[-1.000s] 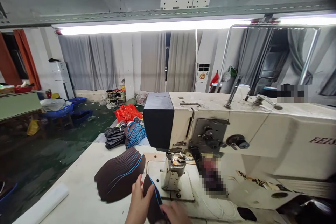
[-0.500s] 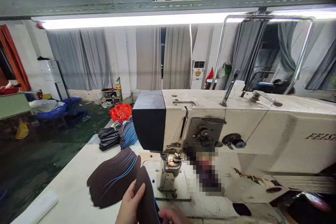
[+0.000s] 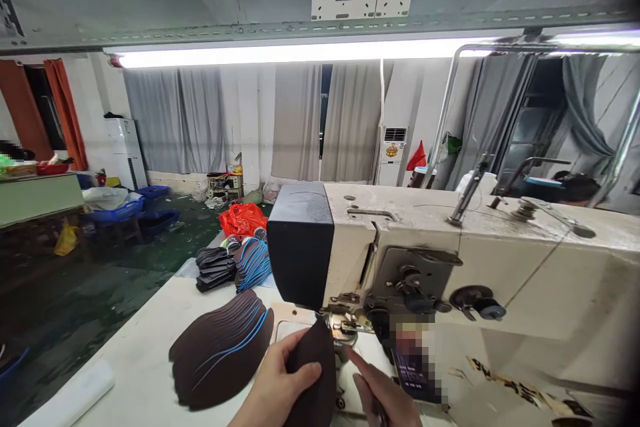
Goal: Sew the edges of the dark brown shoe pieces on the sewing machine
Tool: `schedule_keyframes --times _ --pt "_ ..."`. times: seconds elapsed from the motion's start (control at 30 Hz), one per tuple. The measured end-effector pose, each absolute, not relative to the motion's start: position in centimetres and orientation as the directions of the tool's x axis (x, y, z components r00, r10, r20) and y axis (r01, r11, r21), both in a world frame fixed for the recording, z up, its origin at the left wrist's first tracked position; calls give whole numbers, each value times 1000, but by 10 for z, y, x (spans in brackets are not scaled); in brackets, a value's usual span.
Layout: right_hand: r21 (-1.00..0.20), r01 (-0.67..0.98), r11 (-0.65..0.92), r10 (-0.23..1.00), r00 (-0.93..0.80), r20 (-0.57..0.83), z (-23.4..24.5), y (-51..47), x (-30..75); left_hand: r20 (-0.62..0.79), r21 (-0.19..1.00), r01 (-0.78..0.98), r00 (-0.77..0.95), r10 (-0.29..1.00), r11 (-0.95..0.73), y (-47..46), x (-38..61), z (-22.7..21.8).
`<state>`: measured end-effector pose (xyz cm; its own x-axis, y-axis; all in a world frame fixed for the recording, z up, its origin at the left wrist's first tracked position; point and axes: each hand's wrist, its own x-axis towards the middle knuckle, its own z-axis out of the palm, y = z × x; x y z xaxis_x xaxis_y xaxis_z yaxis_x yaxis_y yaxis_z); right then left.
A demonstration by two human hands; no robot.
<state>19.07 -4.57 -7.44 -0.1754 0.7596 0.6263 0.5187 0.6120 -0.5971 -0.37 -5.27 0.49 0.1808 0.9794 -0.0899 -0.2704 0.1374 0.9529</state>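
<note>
My left hand pinches a dark brown insole-shaped piece, thumb on top. The piece stands tilted, its tip close to the presser foot of the sewing machine. To the right of it is my right hand, its index finger stretched toward the stitching area. The other fingers curl round something dark that shows only in part at the bottom edge. Left of my left hand, a fanned stack of brown insole pieces with blue lines lies on the white table.
Behind the stack sit black pieces, blue-edged pieces and a red plastic bag. A phone, partly pixelated, rests under the machine arm. A white roll lies near the table's left edge. Blue bins stand on the floor.
The insole piece has moved up and right, its tip now at the presser foot. My right hand has risen into view, index finger out. The camera view has shifted.
</note>
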Motion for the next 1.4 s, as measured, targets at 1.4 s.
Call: schedule_keyframes --times 1.4 --pt "-398 575 715 667 -391 635 -47 -26 193 -190 930 -247 309 932 272 -53 -28 3"
